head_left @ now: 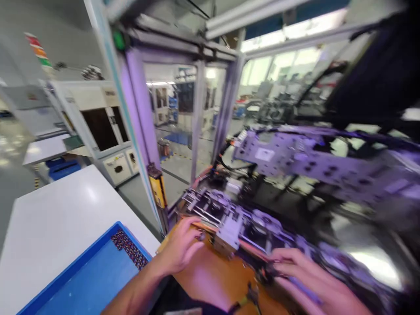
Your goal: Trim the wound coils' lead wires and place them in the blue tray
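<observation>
My left hand (181,248) reaches to the front edge of the machine's metal fixture (229,232), its fingers apart and slightly curled. A small dark spot shows by its fingertips, too blurred to name. My right hand (300,273) is closed at the right part of the fixture, thumb and fingers pressed together around something dark that I cannot make out. A blue-violet rod-like thing (305,289) shows under that hand. Between the hands lies an orange-brown surface (206,275), and a dark cable-like piece with a yellow part (243,301) sits near the bottom edge.
On the white table (82,197) at left stands a blue tray (88,280) with many small dark parts (129,249) along one side. A frame post bears a yellow sensor block (158,189). A perforated metal beam (288,155) spans the machine above my right hand.
</observation>
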A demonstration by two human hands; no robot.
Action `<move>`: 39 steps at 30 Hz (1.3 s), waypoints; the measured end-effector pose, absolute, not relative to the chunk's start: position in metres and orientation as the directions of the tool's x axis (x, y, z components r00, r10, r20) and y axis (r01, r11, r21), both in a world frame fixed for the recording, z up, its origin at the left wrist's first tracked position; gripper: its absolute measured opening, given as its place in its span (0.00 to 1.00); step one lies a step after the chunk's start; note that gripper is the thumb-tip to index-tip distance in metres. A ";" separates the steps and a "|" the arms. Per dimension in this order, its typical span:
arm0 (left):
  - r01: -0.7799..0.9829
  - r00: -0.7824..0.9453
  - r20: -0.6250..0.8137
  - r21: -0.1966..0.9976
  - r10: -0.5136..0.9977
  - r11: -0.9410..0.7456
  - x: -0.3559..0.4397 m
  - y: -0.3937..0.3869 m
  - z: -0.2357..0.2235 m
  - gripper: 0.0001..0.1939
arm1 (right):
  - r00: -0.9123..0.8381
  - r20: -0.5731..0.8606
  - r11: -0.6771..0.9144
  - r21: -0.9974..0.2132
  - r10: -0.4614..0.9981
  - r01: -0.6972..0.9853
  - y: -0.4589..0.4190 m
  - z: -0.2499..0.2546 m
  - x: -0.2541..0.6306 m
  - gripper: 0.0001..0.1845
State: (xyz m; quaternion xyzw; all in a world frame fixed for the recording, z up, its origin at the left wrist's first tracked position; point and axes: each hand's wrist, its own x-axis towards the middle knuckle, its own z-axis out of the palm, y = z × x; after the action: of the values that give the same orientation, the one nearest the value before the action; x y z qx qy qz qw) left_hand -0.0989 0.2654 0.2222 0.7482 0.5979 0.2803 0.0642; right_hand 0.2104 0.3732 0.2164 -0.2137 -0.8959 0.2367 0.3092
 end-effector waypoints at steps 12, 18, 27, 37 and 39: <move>0.851 0.264 0.242 0.398 0.934 -0.344 -0.085 0.265 0.097 0.08 | -0.774 0.145 0.758 -0.375 0.617 0.534 0.305 0.102 0.102 0.08; 0.787 0.401 0.371 0.329 0.838 -0.522 -0.074 0.275 0.139 0.09 | -0.594 0.314 0.670 -0.292 0.741 0.682 0.310 0.182 0.233 0.14; 0.542 0.778 0.254 0.190 0.575 -0.818 0.081 0.437 0.283 0.14 | -0.238 0.141 0.256 -0.133 0.961 0.957 0.424 0.259 0.430 0.10; 0.521 0.853 -0.008 0.086 0.522 -0.849 0.159 0.506 0.249 0.16 | -0.215 0.105 0.231 -0.182 0.971 0.956 0.435 0.227 0.443 0.15; 0.517 0.856 -0.049 0.103 0.515 -0.850 0.160 0.511 0.248 0.16 | -0.226 0.114 0.246 -0.214 0.968 0.946 0.437 0.223 0.447 0.15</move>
State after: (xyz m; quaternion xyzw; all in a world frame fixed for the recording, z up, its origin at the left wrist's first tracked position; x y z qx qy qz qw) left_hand 0.1605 0.5108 0.2478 0.9616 0.2685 -0.0098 0.0563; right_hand 0.4468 0.4367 0.2233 -0.6121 -0.7813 0.0494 0.1115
